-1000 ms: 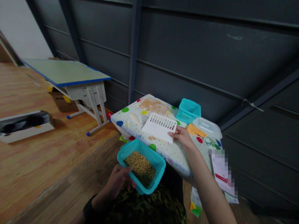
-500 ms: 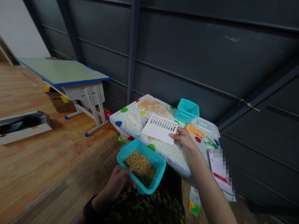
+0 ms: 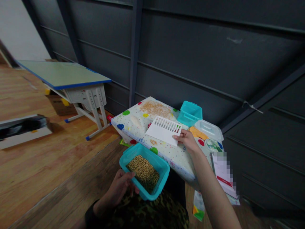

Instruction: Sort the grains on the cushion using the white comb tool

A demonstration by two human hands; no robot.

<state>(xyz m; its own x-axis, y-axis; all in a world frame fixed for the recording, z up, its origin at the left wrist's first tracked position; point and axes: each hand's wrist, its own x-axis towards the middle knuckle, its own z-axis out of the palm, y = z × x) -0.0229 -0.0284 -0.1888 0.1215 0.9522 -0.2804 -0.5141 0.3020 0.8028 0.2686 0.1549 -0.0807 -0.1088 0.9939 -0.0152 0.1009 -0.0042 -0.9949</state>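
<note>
My left hand (image 3: 122, 185) grips the near left rim of a teal plastic container (image 3: 164, 164), which sits at my lap below the table's front edge. Round tan beans (image 3: 143, 168), soybeans by their look, cover its bottom, with darker green ones at the near end. My right hand (image 3: 187, 140) pinches the right end of a white slotted scraper (image 3: 160, 132) over the table. Its row of slots points away from me. Beyond it lies a spread of pale grains or beans (image 3: 154, 108), and a small whitish pile (image 3: 135, 121) is to its left.
On the patterned tablecloth (image 3: 124, 128) stand another teal container (image 3: 190, 114), a clear lid (image 3: 211, 129), an orange cloth (image 3: 198, 133) and a round clear dish (image 3: 213, 145). A clipboard (image 3: 222, 173) hangs near the right edge. A dark panelled wall (image 3: 186, 47) rises behind; a green-topped desk (image 3: 66, 74) stands left.
The scraper in my right hand has shifted slightly and tilted a little, uncovering a small patch of grains near the table's front edge. My left hand and the container stay nearly still.
</note>
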